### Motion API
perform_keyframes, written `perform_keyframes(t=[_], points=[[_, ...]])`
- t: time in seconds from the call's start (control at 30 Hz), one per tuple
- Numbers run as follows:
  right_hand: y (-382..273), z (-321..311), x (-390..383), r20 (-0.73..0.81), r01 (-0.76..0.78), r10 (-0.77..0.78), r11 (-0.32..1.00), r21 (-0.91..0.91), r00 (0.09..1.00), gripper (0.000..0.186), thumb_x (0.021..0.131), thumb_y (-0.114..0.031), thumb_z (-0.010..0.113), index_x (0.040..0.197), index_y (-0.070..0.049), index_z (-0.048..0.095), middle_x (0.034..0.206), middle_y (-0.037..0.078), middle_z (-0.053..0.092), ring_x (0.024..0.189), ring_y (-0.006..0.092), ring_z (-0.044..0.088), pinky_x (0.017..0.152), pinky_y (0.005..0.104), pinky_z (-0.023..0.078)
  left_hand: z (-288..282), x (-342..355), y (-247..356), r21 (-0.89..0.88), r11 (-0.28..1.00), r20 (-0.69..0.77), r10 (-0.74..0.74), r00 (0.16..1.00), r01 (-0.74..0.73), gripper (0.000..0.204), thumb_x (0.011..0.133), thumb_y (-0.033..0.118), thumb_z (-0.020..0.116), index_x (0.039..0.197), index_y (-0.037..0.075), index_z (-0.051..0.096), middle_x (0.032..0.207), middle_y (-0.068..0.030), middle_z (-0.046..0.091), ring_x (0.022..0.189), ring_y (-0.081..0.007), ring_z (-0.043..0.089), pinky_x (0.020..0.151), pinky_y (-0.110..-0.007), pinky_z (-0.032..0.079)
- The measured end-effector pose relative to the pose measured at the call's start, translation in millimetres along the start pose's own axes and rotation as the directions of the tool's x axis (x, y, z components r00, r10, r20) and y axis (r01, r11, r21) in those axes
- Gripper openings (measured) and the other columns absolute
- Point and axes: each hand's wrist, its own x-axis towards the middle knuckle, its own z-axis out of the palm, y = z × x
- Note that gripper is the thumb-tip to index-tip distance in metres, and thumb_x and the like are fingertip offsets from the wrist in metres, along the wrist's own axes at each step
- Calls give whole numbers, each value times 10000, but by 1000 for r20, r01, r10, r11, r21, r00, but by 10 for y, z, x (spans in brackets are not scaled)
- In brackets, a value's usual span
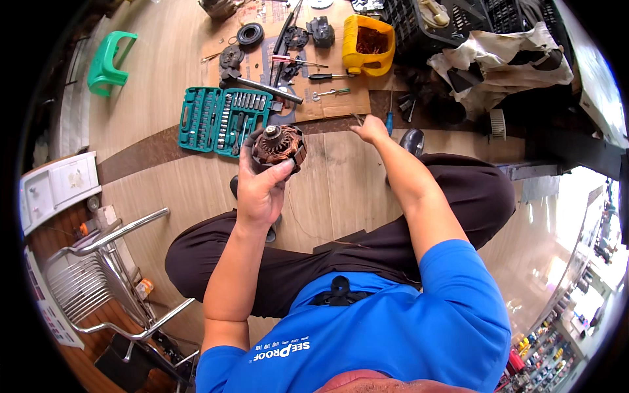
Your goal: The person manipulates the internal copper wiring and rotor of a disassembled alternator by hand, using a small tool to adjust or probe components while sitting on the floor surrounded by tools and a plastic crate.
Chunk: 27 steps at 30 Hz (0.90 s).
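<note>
My left hand (261,196) is closed around a copper-wound motor part (284,154), fingers behind it and thumb across its near side. A grey metal shaft end with a finned ring points up from its top. The part is held above the floor, beside the near right corner of a green socket set case (226,121). My right hand (371,129) is stretched forward near the cardboard's near edge, its fingers pinched on a slim metal piece (357,119). Only the tip of that piece shows, so its kind is unclear. A blue-handled screwdriver (390,123) lies just right of this hand.
On the cardboard (327,105) lie screwdrivers, a long metal bar (268,88), a black ring (249,34) and dark motor parts. A cut yellow jug (369,46) stands beside black crates (419,39). A green stool (111,62) is far left, a metal chair (98,281) near left.
</note>
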Motion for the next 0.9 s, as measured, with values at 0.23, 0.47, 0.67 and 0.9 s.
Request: perform_keyframes(t=[0.23,0.47,0.67,0.9], points=[[-445,-347,121,-214,363,-324,914,180,922,651,808,-522,694,1181,7,622,1117,238,656,1085,349,625,905,430,497,80,-20,16,46,992,28,118,993,-119,780,727,-143,693,1378,46,309,1294,-135,499,1179,-243,553,1015,-369,470],[-1256,-1565,-1212,-168,646,-675,557,522,719,199,884,-178,694,1009,-23,708,773,92,686,695,73,571,672,266,496,142,-56,15,278,923,103,246,964,-265,835,711,-85,780,1382,25,295,1270,-123,511,1151,-208,570,993,-323,479],[-1424,-1884,-2691,-121,929,-925,367,-47,359,146,837,-99,709,966,-32,692,836,149,639,771,325,636,686,371,513,263,-134,75,362,883,162,255,953,-298,906,699,-86,795,1423,11,257,1275,-122,509,1144,-203,573,979,-326,499],[-1169,-1700,-2788,-247,826,-869,488,-283,429,82,798,-130,630,811,-59,670,829,157,634,835,345,652,734,445,530,466,-120,-23,484,802,241,264,934,-351,895,685,-67,808,1417,-5,298,1283,-127,506,1152,-212,555,971,-340,489]])
